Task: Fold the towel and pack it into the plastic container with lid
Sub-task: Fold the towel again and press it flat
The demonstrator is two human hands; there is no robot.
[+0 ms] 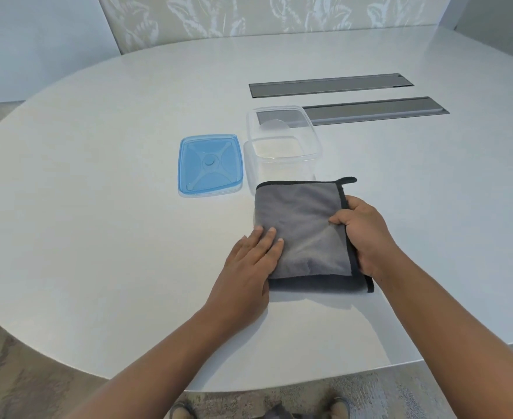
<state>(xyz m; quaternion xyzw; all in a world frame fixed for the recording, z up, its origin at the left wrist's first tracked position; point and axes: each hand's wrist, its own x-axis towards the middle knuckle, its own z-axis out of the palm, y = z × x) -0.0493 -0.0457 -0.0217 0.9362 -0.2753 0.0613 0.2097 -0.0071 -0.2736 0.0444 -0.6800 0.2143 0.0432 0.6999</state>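
Working at the wide pale table (98,207), we are finding plenty of bare surface around us: open room is lying to the left and right, while the rounded near edge is curving just below our forearms. Two dark recessed strips (331,85) are sitting flush in the top, further off, so they are not blocking anything.

The grey towel (303,219) is lying flat in front of us as a compact folded rectangle with black trim, its far edge touching, or perhaps only just beside, the near wall of the clear plastic container (282,146); the clear plastic is making that hard to judge. The container is standing open, and it looks empty. The blue lid (210,163) is resting flat just to its left, apart from the towel.

Our left hand (249,261) is pressing down with fingers extended flat on the towel's left side, gripping nothing. Our right hand (364,234) is curling around the trimmed right edge, thumb on top, pinching the layers.

We are judging the folding as mostly done, maybe one more fold needed to fit. Lifting the towel in and closing the lid are what is left.
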